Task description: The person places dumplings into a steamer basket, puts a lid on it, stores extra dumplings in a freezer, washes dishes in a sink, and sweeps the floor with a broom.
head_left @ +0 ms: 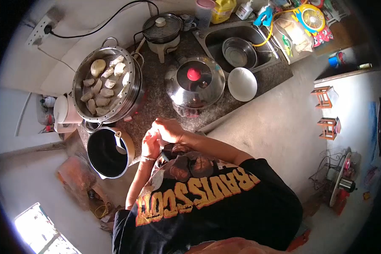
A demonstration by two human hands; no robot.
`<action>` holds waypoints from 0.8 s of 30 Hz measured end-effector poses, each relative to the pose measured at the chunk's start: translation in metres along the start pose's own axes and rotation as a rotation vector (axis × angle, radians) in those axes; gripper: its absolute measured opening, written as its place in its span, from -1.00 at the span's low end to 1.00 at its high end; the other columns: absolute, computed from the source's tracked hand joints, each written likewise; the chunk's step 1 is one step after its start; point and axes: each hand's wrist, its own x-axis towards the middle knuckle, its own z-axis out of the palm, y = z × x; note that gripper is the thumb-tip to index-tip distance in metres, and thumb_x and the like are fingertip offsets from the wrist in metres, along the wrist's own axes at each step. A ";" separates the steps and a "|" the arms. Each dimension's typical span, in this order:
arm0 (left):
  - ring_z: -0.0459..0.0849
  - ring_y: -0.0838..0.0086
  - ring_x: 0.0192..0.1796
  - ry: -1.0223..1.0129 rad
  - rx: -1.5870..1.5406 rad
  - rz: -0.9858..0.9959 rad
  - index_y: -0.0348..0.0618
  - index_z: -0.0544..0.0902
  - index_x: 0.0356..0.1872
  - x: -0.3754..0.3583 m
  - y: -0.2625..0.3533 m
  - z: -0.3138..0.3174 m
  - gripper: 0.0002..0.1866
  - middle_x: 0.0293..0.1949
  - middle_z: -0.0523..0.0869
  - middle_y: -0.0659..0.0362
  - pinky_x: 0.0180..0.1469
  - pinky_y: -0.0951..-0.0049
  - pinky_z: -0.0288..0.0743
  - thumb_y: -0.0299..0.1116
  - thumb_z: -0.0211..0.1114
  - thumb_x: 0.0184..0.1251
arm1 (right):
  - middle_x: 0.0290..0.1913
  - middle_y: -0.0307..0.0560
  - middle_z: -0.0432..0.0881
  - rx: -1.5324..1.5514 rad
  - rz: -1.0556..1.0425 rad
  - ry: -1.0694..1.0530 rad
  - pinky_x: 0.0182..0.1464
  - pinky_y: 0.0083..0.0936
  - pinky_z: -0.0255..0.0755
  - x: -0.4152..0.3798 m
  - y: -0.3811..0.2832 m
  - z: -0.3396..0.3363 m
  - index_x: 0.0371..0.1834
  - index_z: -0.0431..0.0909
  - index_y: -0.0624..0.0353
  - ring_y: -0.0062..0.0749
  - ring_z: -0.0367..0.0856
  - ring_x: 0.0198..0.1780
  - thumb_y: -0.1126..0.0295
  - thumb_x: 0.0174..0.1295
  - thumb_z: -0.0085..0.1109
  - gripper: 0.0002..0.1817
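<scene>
Two hands meet at the counter's near edge, working a small pale thing between them.

The left hand (150,146), a bracelet at its wrist, and the right hand (168,129) are both curled, fingers closed and touching each other around a small pale thing (158,136); what it is cannot be told, as the fingers hide most of it. They hover over the front edge of the dark speckled counter (156,99), just beside a dark empty pot (108,152) with a handle. Beyond them stands a steamer tray (106,82) of pale dumpling-like pieces, a pot under a shiny lid with a red knob (194,74), a white bowl (242,84), and a sink (258,57) holding a metal bowl (238,51).
</scene>
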 end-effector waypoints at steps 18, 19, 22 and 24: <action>0.57 0.43 -0.16 0.087 0.670 0.066 -0.22 0.32 0.07 0.024 -0.005 -0.030 -0.54 -0.20 0.58 0.07 -0.10 0.45 0.46 -0.58 0.15 0.07 | -0.04 0.15 0.48 -0.580 0.351 0.252 -0.07 -0.19 0.44 0.070 0.099 -0.129 -0.21 0.51 0.15 -0.05 0.49 -0.05 0.29 -0.14 0.31 -0.62; 0.57 0.44 -0.17 0.091 0.785 0.101 -0.22 0.31 0.06 0.026 -0.009 -0.036 -0.54 -0.20 0.58 0.07 -0.11 0.46 0.45 -0.55 0.16 0.08 | 0.02 0.19 0.43 -0.652 0.376 0.177 -0.02 -0.20 0.42 0.078 0.106 -0.139 -0.18 0.51 0.15 -0.04 0.45 0.03 0.29 -0.13 0.29 -0.60; 0.57 0.42 -0.16 0.145 1.008 0.271 -0.21 0.39 -0.01 0.024 -0.008 -0.027 -0.59 -0.20 0.58 0.06 -0.10 0.44 0.45 -0.50 0.22 0.06 | 0.03 0.25 0.42 -0.637 0.461 0.035 0.04 -0.18 0.42 0.092 0.129 -0.141 -0.15 0.51 0.17 0.05 0.47 0.05 0.34 -0.12 0.24 -0.61; 0.58 0.32 -0.18 0.180 1.192 0.350 -0.19 0.47 -0.08 0.023 -0.010 -0.026 -0.62 -0.22 0.58 0.05 -0.10 0.38 0.45 -0.48 0.27 0.00 | -0.07 0.13 0.53 -0.631 0.503 -0.034 0.01 -0.23 0.44 0.103 0.134 -0.139 -0.13 0.54 0.15 -0.05 0.52 0.00 0.33 -0.16 0.23 -0.58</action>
